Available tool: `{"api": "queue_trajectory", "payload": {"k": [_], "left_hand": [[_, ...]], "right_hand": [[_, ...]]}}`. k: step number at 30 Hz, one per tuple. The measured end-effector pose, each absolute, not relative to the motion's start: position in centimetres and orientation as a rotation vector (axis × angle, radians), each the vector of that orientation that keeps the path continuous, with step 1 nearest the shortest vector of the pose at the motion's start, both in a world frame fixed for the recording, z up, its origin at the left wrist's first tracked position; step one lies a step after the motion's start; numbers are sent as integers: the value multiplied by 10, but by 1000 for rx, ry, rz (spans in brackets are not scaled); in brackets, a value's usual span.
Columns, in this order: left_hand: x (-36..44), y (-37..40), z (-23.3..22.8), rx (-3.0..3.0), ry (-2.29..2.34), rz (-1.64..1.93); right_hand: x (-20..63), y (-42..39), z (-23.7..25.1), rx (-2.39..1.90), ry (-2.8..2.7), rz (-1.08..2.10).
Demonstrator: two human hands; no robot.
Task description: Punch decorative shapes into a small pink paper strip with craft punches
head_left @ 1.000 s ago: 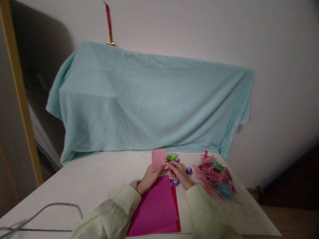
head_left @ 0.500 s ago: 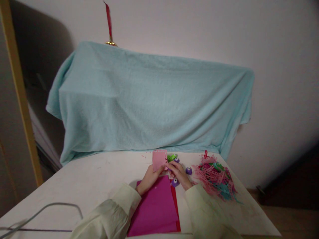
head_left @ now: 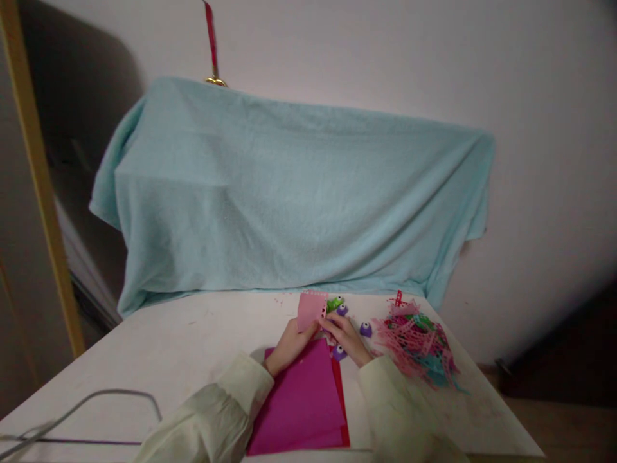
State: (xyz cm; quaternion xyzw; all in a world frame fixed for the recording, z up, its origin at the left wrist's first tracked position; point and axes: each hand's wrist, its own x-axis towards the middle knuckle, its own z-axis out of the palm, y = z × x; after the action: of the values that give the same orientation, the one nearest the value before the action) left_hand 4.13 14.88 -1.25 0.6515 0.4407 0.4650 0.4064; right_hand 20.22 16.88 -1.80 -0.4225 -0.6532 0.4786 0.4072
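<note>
My left hand (head_left: pixel 290 344) pinches a small pink paper (head_left: pixel 311 310) by its lower edge, holding it upright above the table. Small holes run along the paper's top edge, and heart-shaped holes line its right side. At the lower right corner, the fingers of my right hand (head_left: pixel 346 335) are closed on the paper's edge; what lies under those fingertips is partly hidden. Close around this hand are purple craft punches with an eye (head_left: pixel 342 310), (head_left: pixel 365 329), (head_left: pixel 339 352) and a green punch (head_left: pixel 335 303). Below my hands lie magenta sheets (head_left: pixel 299 402), with a red sheet (head_left: pixel 343 405) underneath.
A heap of pink, teal, green and red punched paper strips (head_left: pixel 419 347) lies on the white table (head_left: pixel 207 341) at right. A grey bent rod (head_left: pixel 116 391) is at the left front. Light-blue cloth (head_left: pixel 299 199) hangs along the back.
The pink paper and my left hand have shifted slightly to the right. My right hand stays at the paper's edge, its fingers a little differently bent.
</note>
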Motion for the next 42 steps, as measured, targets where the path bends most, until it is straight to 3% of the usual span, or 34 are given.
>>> {"api": "queue_trajectory", "payload": {"k": [24,42], "left_hand": [[42,144,-4,1657,1097,1150],[36,155,-23,1581,1202,1271]], "right_hand": [[205,175,-21,-971,-1554,1357],[204,169,-14,-827,-1383,1428]]}}
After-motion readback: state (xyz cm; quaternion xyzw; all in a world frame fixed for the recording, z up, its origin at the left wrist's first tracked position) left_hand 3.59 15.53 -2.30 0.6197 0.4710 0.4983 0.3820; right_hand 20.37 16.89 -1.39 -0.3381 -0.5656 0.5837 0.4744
